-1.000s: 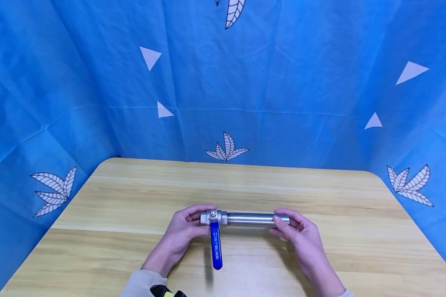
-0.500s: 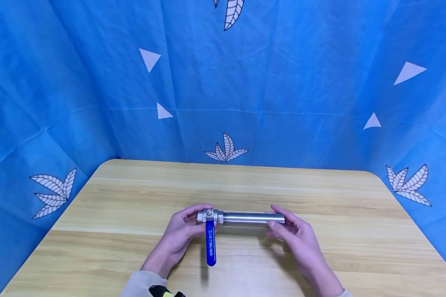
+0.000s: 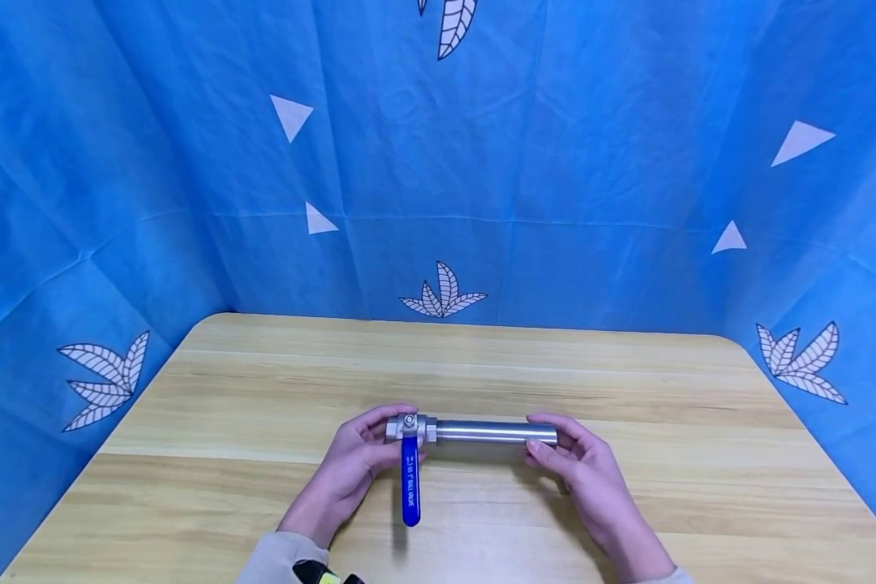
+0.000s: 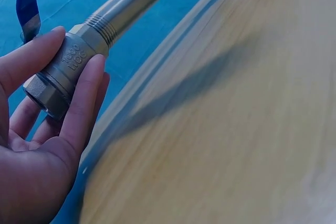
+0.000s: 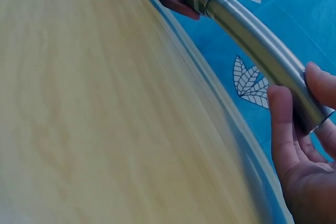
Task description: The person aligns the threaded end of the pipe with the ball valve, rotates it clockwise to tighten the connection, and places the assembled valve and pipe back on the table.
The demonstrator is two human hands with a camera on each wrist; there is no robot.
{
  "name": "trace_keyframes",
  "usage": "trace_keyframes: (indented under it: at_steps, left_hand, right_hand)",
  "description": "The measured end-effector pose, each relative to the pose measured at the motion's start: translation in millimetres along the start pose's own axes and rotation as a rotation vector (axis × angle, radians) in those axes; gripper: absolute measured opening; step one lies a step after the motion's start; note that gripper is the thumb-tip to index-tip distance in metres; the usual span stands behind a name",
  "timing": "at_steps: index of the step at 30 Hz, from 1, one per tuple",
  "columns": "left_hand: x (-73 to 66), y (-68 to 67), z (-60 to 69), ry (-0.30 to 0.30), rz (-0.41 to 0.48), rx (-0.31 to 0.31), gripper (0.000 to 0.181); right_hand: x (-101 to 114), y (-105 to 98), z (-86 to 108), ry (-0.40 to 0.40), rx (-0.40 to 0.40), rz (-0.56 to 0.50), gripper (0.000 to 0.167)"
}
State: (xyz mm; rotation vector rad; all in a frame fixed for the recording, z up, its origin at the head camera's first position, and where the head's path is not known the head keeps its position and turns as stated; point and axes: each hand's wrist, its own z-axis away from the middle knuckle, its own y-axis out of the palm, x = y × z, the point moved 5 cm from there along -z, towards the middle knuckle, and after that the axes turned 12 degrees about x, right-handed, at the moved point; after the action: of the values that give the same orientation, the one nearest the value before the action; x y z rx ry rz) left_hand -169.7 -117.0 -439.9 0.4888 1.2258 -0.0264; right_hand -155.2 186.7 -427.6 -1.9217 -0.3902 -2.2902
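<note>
A steel ball valve (image 3: pixel 416 426) with a long blue lever handle (image 3: pixel 410 483) is joined to a shiny metal pipe (image 3: pixel 492 431). My left hand (image 3: pixel 354 458) grips the valve body between thumb and fingers. In the left wrist view, raised lettering shows on the valve (image 4: pixel 73 59), and threads (image 4: pixel 102 29) are visible where the pipe enters it. My right hand (image 3: pixel 580 462) holds the pipe's free right end with thumb and fingertips. Valve and pipe lie level above the wood, casting a shadow. The lever points toward me.
A light wooden table (image 3: pixel 263 381) with rounded far corners spreads beneath the hands. Blue cloth (image 3: pixel 409 162) printed with white leaves and triangles hangs behind it and on both sides. A black and yellow item (image 3: pixel 324 573) is at the left sleeve.
Valve and pipe have shifted slightly left, and the lever has swung a little. My right fingers loosened and shifted on the pipe end, then closed on it again. The left hand keeps its grip.
</note>
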Motion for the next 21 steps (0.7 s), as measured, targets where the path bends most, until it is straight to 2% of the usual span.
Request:
trace_keyframes:
  at_steps: [4,7,11,17,21]
  left_hand:
    - [-0.4,0.5,0.3,0.006,-0.002,-0.003,0.06]
    - [-1.3,1.3,0.6,0.008,-0.006,-0.001,0.061]
    - [-1.2,2.1,1.0,0.004,-0.005,-0.001,0.06]
    - [-0.5,1.3,0.1,0.01,0.021,-0.012,0.061]
    - [-0.7,1.4,-0.6,0.016,0.026,-0.003,0.061]
  right_hand:
    - [-1.0,1.2,-0.5,-0.012,-0.022,0.004,0.033]
    - [-0.4,2.0,-0.5,0.002,-0.057,0.026,0.03]
    - [1.3,3.2,-1.0,0.032,-0.084,0.053,0.036]
    - [4.3,1.0,1.4,0.047,-0.031,0.129,0.062]
    - [4.3,-0.1,1.3,0.019,-0.027,0.114,0.054]
